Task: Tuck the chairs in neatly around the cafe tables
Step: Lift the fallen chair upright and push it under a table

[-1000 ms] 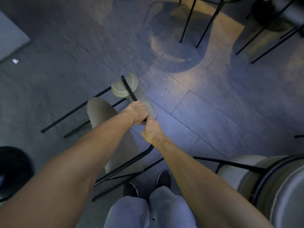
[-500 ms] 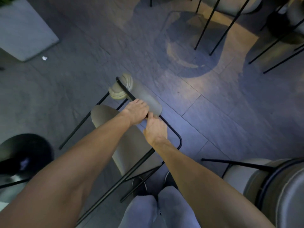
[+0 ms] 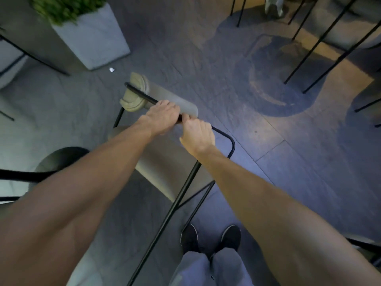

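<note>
A dim cafe floor [image 3: 206, 58] of grey slate tiles fills the view, with a warm patch of light at the upper right and a pale square planter [image 3: 90, 38] holding a green shrub at the upper left. Thin black legs of other chairs [image 3: 321, 44] cross the top right corner, and a dark round seat [image 3: 61, 159] sits at the left edge; no cafe surface is clearly in sight.

In the middle stands the chair [image 3: 165, 162] being handled, a black wire frame with a beige seat and a padded roll along the backrest [image 3: 162, 93]. The left hand [image 3: 162, 118] and right hand [image 3: 198, 137] sit side by side, nearly touching, both with fingers clenched around the top rail just beside the roll. The person's dark shoes [image 3: 210, 238] stand right behind the chair's rear legs.

By my reading, this chair is out in the open floor, not yet tucked against anything, so the job for it is hardly begun and the others around look unsorted too.

Ahead of the chair the floor is open and wide. The planter's corner lies near on the left, the dark seat crowds the near left, and the wire legs at the upper right could catch the frame if it swings that way.
</note>
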`<control>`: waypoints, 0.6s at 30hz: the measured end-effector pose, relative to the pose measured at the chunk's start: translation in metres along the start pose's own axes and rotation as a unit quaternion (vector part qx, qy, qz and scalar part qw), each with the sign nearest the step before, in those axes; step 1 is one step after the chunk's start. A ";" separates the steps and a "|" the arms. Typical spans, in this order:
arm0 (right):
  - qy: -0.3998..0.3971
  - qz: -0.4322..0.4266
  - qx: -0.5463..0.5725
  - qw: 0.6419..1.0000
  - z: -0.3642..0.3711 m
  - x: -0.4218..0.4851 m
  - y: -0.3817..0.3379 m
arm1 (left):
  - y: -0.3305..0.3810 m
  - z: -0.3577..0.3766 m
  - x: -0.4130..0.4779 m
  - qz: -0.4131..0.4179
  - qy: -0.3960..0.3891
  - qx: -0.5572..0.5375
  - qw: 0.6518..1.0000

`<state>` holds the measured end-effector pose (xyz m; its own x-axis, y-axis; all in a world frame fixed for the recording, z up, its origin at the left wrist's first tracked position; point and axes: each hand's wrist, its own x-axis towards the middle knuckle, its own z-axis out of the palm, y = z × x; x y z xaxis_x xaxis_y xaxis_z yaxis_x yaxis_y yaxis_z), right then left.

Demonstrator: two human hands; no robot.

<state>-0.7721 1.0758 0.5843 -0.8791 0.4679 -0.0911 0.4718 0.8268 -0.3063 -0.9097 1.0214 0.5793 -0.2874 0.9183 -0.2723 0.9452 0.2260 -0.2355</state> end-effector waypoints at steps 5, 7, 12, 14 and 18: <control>0.037 -0.103 -0.052 0.993 -0.015 0.024 -0.035 | -0.041 -0.002 -0.029 -0.106 0.035 -0.002 0.994; 0.052 -0.147 -0.065 0.986 -0.015 0.032 -0.048 | -0.052 0.002 -0.042 -0.148 0.048 -0.005 0.988; 0.069 -0.221 -0.120 0.965 -0.007 0.034 -0.068 | -0.058 0.019 -0.075 -0.216 0.063 -0.048 0.973; 0.074 -0.238 -0.139 0.958 -0.005 0.032 -0.069 | -0.054 0.023 -0.082 -0.229 0.065 -0.059 0.969; 0.066 -0.256 -0.135 0.955 -0.005 0.024 -0.070 | -0.047 0.023 -0.092 -0.248 0.059 -0.070 0.964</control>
<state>-0.8262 1.0304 0.6081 -0.9915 0.0017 0.1302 -0.0011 0.9998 -0.0213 -0.9315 0.9186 0.5937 -0.6974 0.7151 -0.0475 0.7102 0.6807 -0.1796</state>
